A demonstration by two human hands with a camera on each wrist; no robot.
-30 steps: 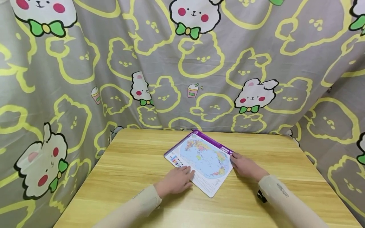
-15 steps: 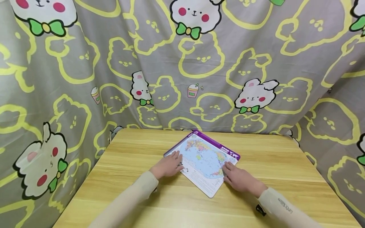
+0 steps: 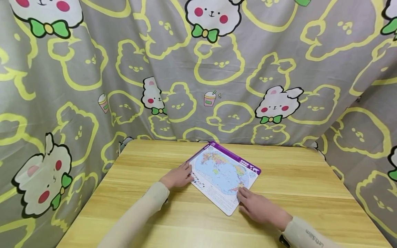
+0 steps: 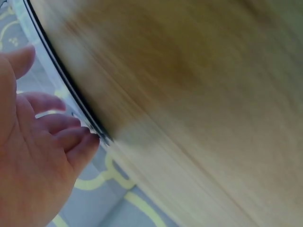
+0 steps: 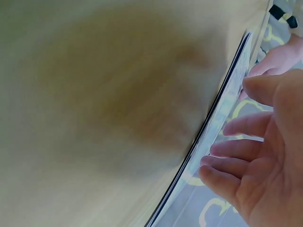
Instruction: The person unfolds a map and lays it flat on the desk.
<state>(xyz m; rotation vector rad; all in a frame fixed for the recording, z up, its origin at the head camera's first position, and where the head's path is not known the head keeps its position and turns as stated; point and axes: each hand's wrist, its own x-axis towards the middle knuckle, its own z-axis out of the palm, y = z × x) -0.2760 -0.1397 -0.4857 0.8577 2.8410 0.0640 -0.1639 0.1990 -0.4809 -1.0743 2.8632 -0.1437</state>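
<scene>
A thin flat world map sheet [image 3: 223, 171] with a purple border along its far edges lies slanted on the wooden table. My left hand [image 3: 177, 176] is at the map's left corner, fingertips on or beside its edge and covering that corner. Over the near right edge, my right hand [image 3: 260, 207] has its extended fingertips touching the printed side. In the left wrist view, the left hand's fingers [image 4: 71, 137] bend gently near the sheet's dark edge. The right wrist view has the right hand [image 5: 265, 175] close to that edge, fingers loosely extended. Neither hand grips anything.
The wooden table [image 3: 145, 165] extends around the map on all sides. A grey curtain [image 3: 229, 72] with yellow outlines and white rabbit figures hangs behind the table and along both sides.
My left hand has moved from the map's near edge up and left to its left corner. My right hand has slid from the right corner down the near right edge. The map stays put.
</scene>
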